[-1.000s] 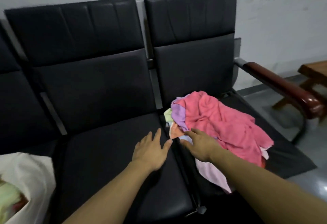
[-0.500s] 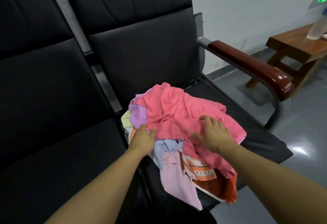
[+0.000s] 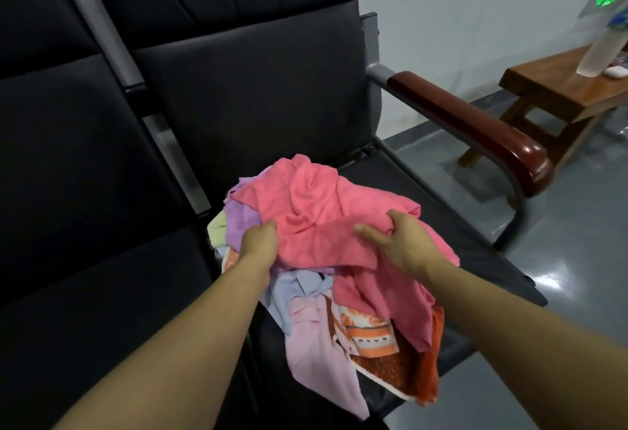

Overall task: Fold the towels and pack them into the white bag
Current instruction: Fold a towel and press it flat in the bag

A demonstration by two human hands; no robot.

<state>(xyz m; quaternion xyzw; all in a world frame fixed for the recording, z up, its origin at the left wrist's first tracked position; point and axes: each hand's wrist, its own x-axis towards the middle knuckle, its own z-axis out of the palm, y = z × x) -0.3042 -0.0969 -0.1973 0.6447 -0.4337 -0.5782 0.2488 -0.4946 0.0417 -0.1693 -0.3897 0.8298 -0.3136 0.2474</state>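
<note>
A heap of crumpled towels lies on the right black seat [image 3: 441, 225]. On top is a large pink towel [image 3: 316, 212]. Under it I see a purple towel [image 3: 238, 222], a pale green one [image 3: 217, 229], a light blue one [image 3: 292, 286], a pale pink one [image 3: 316, 355] and an orange patterned one [image 3: 373, 331] hanging over the seat's front edge. My left hand [image 3: 260, 239] grips the pink towel's left edge. My right hand [image 3: 397, 237] grasps a fold of the pink towel on its right side. The white bag is out of view.
A dark red armrest [image 3: 475, 130] on a metal frame bounds the seat on the right. A wooden stool [image 3: 560, 89] with a clear bottle [image 3: 601, 48] stands on the grey floor further right. Another black seat [image 3: 102, 276] lies to the left.
The view has swung right, off the white bag and onto the towel heap. Both hands moved from the seat gap onto the pink towel and closed on it.
</note>
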